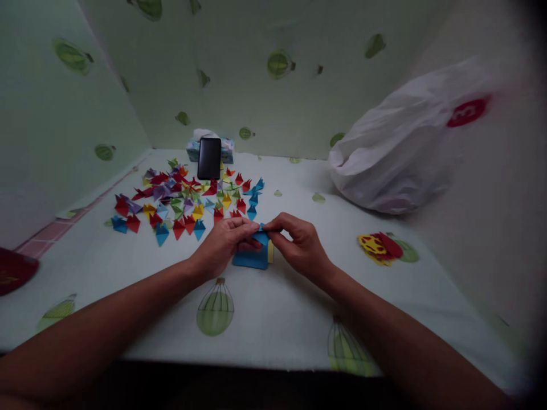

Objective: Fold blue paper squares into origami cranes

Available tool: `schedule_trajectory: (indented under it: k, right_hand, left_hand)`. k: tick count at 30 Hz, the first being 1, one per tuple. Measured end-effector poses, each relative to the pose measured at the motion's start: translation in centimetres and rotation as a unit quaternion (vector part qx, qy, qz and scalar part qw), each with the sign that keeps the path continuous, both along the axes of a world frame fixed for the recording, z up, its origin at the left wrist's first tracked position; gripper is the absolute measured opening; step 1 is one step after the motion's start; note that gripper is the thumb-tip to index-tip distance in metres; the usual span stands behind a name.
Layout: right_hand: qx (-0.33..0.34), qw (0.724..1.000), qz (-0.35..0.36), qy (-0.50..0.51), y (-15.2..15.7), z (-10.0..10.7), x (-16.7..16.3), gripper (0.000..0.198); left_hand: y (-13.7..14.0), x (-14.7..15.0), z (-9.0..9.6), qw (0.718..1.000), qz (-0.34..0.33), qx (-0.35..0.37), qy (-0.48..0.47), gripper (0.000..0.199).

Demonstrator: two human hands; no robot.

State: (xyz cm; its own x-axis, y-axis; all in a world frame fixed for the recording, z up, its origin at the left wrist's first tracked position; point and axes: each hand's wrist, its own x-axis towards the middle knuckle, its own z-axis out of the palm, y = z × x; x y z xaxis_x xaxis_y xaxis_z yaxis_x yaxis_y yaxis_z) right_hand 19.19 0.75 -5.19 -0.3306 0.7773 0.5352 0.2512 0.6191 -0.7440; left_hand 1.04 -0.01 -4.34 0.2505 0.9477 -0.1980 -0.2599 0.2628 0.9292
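Note:
Between my two hands is a small piece of folded blue paper (262, 234). My left hand (228, 242) pinches its left side with thumb and fingers. At the upper right of the paper, the thumb and forefinger of my right hand (297, 242) close on an edge. Below lies a flat blue sheet (252, 261) with a yellow one (270, 252) showing at its right side. Many folded paper pieces (188, 196) in red, blue, yellow, green and purple spread over the table just beyond my left hand.
A phone (209, 158) leans on a tissue box (192, 149) at the back. A stuffed white plastic bag (393, 148) stands at the right, with yellow and red paper cutouts (376, 248) in front of it. Something dark red (15, 270) sits at the left edge.

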Motion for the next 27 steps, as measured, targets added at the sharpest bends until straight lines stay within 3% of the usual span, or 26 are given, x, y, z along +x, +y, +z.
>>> schedule_trajectory:
  k: [4,6,8,11,16,21,27]
  right_hand:
    - [0.008,1.0,0.002,-0.003,0.0,0.1,0.0,0.013]
    - [-0.022,1.0,0.009,0.015,0.0,0.0,0.0,0.012]
    - [-0.096,0.993,0.025,0.056,0.1,0.0,0.0,0.008]
    - [-0.227,0.962,0.061,0.139,0.3,-0.2,-0.1,0.006]
    - [-0.331,0.909,0.106,0.228,0.5,-0.3,-0.3,0.015]
    - [-0.391,0.878,0.116,0.251,0.7,-0.1,-0.3,0.024]
    - [-0.408,0.876,0.123,0.224,1.0,-0.1,0.2,0.027]
  left_hand:
    - [0.1,0.0,-0.2,0.999,0.0,0.012,0.031,0.029]
    - [0.2,-0.1,-0.3,0.999,0.002,0.016,0.042,0.027]
    - [0.2,-0.1,-0.3,0.999,0.005,0.018,0.048,0.024]
    - [0.3,-0.2,-0.3,0.998,0.009,0.022,0.049,0.023]
    - [0.3,-0.2,-0.4,0.998,0.009,0.031,0.05,0.023]
    - [0.1,-0.1,-0.2,0.996,0.009,0.058,0.064,0.026]
    - [0.1,-0.2,-0.2,0.993,0.009,0.086,0.085,0.026]
